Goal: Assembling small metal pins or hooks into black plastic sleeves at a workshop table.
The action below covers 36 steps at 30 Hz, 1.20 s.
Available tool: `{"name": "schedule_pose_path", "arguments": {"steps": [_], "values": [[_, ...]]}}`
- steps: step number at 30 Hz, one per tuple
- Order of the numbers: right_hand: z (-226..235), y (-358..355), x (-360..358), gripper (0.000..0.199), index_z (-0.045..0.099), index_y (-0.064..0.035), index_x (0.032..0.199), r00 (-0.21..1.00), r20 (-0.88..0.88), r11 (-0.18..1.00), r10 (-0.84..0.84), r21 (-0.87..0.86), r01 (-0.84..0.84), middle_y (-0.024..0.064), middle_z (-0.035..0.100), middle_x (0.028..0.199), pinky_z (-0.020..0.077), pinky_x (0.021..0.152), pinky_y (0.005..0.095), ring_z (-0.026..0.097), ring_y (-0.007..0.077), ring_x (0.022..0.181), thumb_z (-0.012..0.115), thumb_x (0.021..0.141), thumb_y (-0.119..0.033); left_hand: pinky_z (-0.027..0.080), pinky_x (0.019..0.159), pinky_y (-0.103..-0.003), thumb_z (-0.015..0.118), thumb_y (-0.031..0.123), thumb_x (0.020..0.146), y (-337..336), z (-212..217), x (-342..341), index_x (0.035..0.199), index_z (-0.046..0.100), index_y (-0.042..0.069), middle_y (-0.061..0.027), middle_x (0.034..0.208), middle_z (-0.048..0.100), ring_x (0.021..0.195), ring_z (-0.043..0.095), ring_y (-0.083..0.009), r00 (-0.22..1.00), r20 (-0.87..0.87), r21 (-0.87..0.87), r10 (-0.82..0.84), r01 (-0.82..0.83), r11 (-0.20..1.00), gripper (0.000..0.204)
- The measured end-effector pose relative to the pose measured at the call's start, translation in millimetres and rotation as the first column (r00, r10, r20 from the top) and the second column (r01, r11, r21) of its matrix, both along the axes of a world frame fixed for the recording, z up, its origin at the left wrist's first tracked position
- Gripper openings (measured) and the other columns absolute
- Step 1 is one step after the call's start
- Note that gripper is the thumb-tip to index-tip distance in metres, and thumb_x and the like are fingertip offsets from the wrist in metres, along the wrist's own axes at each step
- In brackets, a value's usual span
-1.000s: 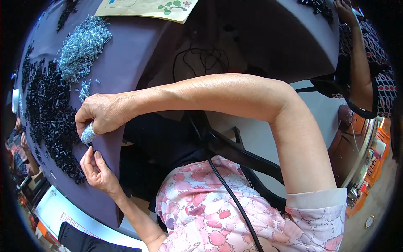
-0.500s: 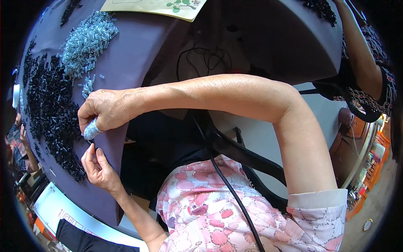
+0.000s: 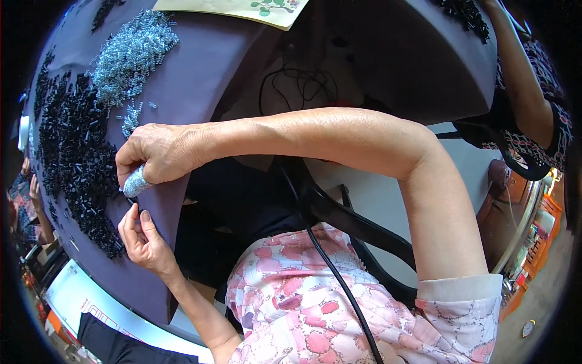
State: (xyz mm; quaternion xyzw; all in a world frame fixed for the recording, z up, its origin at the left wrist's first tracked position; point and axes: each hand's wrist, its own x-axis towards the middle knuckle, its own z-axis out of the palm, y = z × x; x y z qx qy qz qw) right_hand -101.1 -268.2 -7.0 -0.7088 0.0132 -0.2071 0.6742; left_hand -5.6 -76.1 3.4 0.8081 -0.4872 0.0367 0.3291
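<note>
My right hand [image 3: 159,153] reaches across from the right and bends down over the table edge, its fingers closed in a pinch. A silvery, speckled wrapping [image 3: 137,181] covers what looks like one of its digits. Just below, my left hand [image 3: 145,241] holds a small black tube-like part [image 3: 131,199] between thumb and fingertips, and the right fingertips meet its upper end. Whatever tiny thing the right fingers pinch is mostly hidden. To the left spreads a heap of small black parts [image 3: 79,145]. Beyond my right hand lies a pile of small metal springs [image 3: 134,54].
A purple-grey cloth covers the table [image 3: 200,67]. At its far edge rests a cream printed sheet [image 3: 242,10]. A black chair arm [image 3: 357,224] and a cable [image 3: 330,273] are close to my body. Another person's arm [image 3: 524,79] shows at the far right.
The whole view has shifted slightly. Both hands stay together at the black part, and more of it shows between the fingertips now.
</note>
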Motion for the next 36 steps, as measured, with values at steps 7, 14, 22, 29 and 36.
{"name": "schedule_pose_path", "arguments": {"steps": [7,14,22,29,36], "values": [[-0.2,-0.4,0.6,0.018,0.070,-0.0061,0.091,1.000,0.001,1.000,-0.010,-0.014,0.010,0.0079,0.069,0.080,0.0497,0.069,0.0329,0.065,0.0182,0.077,0.068,0.078,-0.018,0.048,0.068,-0.021,0.062,0.002,0.087,0.6,-1.7,1.0,0.103,0.065,0.000,-0.0038,0.096,0.060,0.081,0.057,-0.0102,0.999,-0.036,-0.017,-0.003,0.002,1.000,0.017],[1.1,0.2,-0.1,0.018,0.070,-0.0067,0.091,1.000,-0.026,1.000,-0.011,-0.007,0.011,0.0074,0.069,0.079,0.0499,0.070,0.0329,0.065,0.0175,0.077,0.068,0.078,-0.019,0.048,0.071,-0.022,0.061,0.002,0.087,2.2,-3.5,3.9,0.104,0.064,0.000,-0.0043,0.097,0.060,0.084,0.057,-0.0109,0.994,-0.109,-0.044,-0.009,0.004,0.999,0.017],[0.9,1.6,0.1,0.019,0.070,-0.0066,0.092,0.999,-0.031,1.000,-0.009,-0.002,0.009,0.0074,0.069,0.079,0.0498,0.069,0.0325,0.065,0.0177,0.075,0.068,0.078,-0.019,0.048,0.073,-0.023,0.061,0.002,0.087,1.1,-1.0,2.4,0.103,0.064,-0.001,-0.0047,0.097,0.060,0.085,0.057,-0.0122,0.997,-0.072,-0.028,-0.015,0.013,1.000,0.016],[1.0,3.6,-1.6,0.020,0.069,-0.0059,0.094,0.999,-0.019,0.995,-0.047,-0.089,0.045,0.0089,0.068,0.080,0.0498,0.070,0.0332,0.065,0.0198,0.076,0.067,0.079,-0.019,0.048,0.073,-0.023,0.060,0.002,0.088,1.1,1.3,0.4,0.103,0.064,0.000,-0.0038,0.095,0.061,0.086,0.057,-0.0125,0.998,-0.057,-0.037,-0.012,0.010,0.999,0.016],[7.4,12.1,-1.2,0.015,0.068,-0.0069,0.094,0.992,-0.088,0.982,-0.090,-0.172,0.074,0.0065,0.068,0.080,0.0491,0.068,0.0315,0.065,0.0165,0.076,0.066,0.081,-0.013,0.048,0.073,-0.023,0.059,0.003,0.089,5.0,1.9,2.1,0.104,0.064,0.000,-0.0039,0.096,0.061,0.085,0.057,-0.0113,0.992,-0.124,-0.050,-0.015,0.009,0.999,0.016]]}}
